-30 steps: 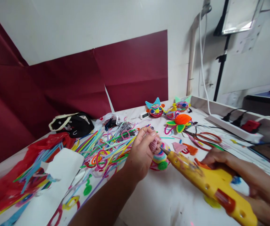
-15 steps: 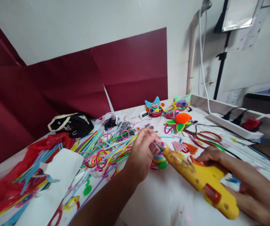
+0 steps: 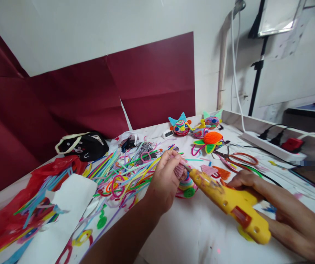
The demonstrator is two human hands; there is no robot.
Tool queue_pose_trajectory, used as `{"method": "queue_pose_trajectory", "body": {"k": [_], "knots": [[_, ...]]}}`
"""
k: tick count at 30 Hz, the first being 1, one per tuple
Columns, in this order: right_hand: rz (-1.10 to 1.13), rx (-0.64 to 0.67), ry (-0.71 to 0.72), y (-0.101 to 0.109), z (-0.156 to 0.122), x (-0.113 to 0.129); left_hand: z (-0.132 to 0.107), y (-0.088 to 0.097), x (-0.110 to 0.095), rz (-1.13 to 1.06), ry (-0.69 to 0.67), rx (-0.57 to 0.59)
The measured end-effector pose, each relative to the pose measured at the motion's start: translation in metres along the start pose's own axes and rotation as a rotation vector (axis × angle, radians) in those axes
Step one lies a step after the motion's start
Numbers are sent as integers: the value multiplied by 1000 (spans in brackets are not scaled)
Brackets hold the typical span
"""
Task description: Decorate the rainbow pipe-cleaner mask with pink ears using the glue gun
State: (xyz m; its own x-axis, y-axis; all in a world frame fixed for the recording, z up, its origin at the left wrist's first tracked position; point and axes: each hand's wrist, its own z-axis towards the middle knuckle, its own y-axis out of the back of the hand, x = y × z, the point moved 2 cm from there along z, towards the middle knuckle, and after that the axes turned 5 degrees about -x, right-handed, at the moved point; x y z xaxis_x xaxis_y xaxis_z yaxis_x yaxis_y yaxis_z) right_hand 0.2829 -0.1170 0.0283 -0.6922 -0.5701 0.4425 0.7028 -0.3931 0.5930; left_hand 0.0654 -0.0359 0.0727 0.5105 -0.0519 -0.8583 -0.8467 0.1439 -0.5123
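My right hand [image 3: 259, 198] is wrapped round a yellow hot glue gun [image 3: 226, 200], which slants up to the left. Its metal nozzle reaches a small pinkish pipe-cleaner piece [image 3: 179, 171] pinched in my left hand [image 3: 165, 179]; whether tip and piece touch I cannot tell. Below that piece, a round striped pipe-cleaner craft [image 3: 188, 190] with a green coil rests on the table, partly hidden by my left hand. Just beyond the glue gun lie a pink pipe-cleaner piece [image 3: 209, 170] and an orange one [image 3: 222, 173].
Loose pipe cleaners [image 3: 124, 172] are heaped left of my hands, near a red plastic bag [image 3: 17, 209] and a black pouch [image 3: 88, 145]. Finished crafts [image 3: 180, 126] stand at the back. Scissors [image 3: 242, 159] and a white power strip [image 3: 275, 148] with cords lie on the right.
The rear of the glue gun has shifted slightly up and left with my right hand, its nozzle staying by the pinkish piece. My left hand has barely moved.
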Motion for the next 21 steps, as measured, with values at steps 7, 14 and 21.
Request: {"method": "queue_pose_trajectory", "body": {"k": [7,14,21], "knots": [[1,-9,-3,-1,-3,-1,-1,-1,-1,7,14,-1],[135,17,-87,-5,-8,-5,-1,-2,-1,-14,38,-7],[147,42,-65,-7,-10,-8,-1,-3,-1,-23,49,29]]}}
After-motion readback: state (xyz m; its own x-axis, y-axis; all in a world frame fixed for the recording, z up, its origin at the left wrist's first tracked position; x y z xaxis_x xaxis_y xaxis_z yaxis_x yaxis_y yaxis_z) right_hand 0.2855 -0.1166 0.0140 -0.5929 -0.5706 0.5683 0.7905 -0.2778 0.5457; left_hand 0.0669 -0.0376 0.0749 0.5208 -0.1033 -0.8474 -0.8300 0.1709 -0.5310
